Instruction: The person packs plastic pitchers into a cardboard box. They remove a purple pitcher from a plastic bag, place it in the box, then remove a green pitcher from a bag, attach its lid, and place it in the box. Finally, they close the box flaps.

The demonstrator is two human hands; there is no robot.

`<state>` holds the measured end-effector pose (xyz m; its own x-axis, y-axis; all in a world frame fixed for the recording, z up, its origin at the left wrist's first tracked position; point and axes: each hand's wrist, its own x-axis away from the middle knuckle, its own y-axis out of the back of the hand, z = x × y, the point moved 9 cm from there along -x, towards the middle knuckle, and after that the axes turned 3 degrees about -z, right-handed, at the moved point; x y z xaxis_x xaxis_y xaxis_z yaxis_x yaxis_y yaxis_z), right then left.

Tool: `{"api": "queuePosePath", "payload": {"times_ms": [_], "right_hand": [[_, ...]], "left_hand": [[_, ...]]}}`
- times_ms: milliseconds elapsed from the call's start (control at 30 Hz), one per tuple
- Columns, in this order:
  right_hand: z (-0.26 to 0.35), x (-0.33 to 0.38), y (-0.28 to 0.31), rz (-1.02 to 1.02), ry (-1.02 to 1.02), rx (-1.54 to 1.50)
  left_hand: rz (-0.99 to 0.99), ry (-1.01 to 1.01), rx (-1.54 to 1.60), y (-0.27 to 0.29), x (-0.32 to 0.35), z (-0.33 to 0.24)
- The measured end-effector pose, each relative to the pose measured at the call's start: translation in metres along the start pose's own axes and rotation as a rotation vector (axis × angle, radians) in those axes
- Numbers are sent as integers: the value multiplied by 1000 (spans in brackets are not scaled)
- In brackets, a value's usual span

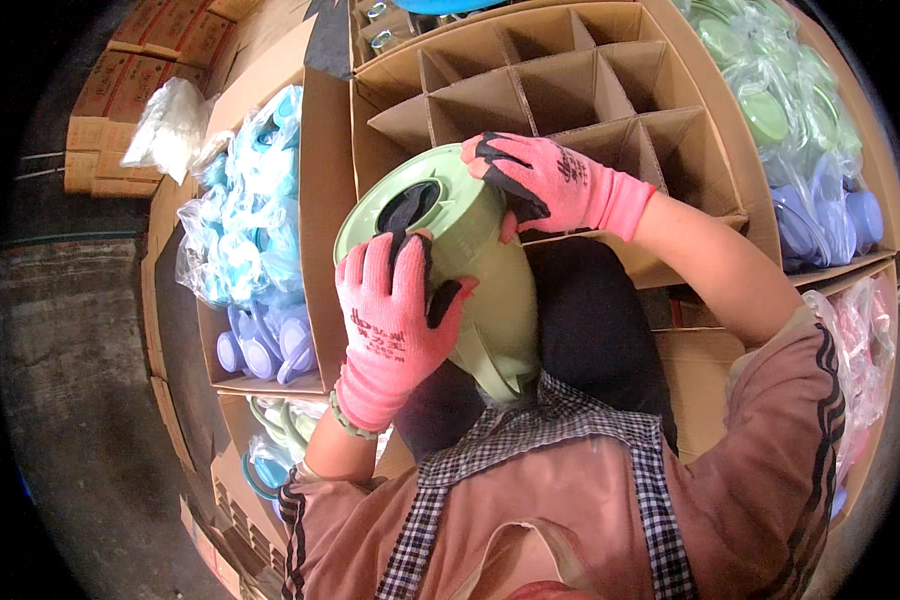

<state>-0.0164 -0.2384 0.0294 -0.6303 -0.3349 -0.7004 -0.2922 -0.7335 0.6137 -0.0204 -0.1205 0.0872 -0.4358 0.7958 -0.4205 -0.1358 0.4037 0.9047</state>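
A light green plastic jug body, like a vacuum flask shell (505,290), rests tilted across my lap, its wide round end facing up and away. In the middle of that end is a round opening with something black in it, which I cannot make out. My left hand (395,320), in a pink glove with black fingertips, grips the near left side, its fingers curled by the opening. On the far right rim my right hand (545,180), gloved alike, has its fingers over the edge and thumb below. A curved handle shows on the jug's lower side.
Ahead stands an open carton with cardboard dividers (530,90). The left carton holds bagged blue parts (260,200) and purple lids (265,345). At right are bagged green parts (770,100), purple parts (820,220) and bagged pink parts (870,340). Flattened brown boxes (135,85) lie far left.
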Motion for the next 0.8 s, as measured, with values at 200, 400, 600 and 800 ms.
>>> {"api": "queuePosePath", "payload": {"times_ms": [200,400,600,800], "right_hand": [[19,-16,8,13,2,-41],[15,-9,-4,-26,-61,4],[-5,14,10,-267,-389,-227],[-87,37,-53,134,-1370,-820]], "left_hand": [[29,-14,-76,0,2,-6],[47,-4,-40,-7,2,0],[-175,77,832,11,14,50],[552,935,1412,-129,10,184]]}}
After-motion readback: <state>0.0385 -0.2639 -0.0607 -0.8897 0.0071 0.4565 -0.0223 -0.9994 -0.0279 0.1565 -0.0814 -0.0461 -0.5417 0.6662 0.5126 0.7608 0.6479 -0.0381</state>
